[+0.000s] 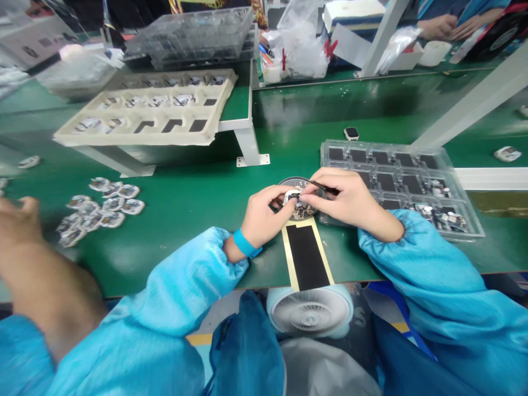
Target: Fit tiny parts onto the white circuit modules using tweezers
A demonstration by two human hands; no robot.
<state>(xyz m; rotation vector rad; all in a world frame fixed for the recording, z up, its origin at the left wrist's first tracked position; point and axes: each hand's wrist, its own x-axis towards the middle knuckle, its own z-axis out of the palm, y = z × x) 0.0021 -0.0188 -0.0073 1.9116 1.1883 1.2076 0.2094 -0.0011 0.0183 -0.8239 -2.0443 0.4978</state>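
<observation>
My left hand [264, 215] pinches a small white and dark component [292, 196] over a round metal mesh dish [293, 182] that holds tiny parts. My right hand [348, 199] is closed around thin dark tweezers [325, 187], whose tip meets the component. Both sleeves are light blue, and a blue wrist strap [245, 243] circles my left wrist. A black mat with a yellow border [307, 257] lies on the green table just below my hands.
A clear tray [396, 184] of dark modules sits right of my hands. A beige tray [148, 107] rests on a raised white stand. Several small round parts [101, 209] lie at the left. Another person's bare arm [37, 264] reaches in at the lower left.
</observation>
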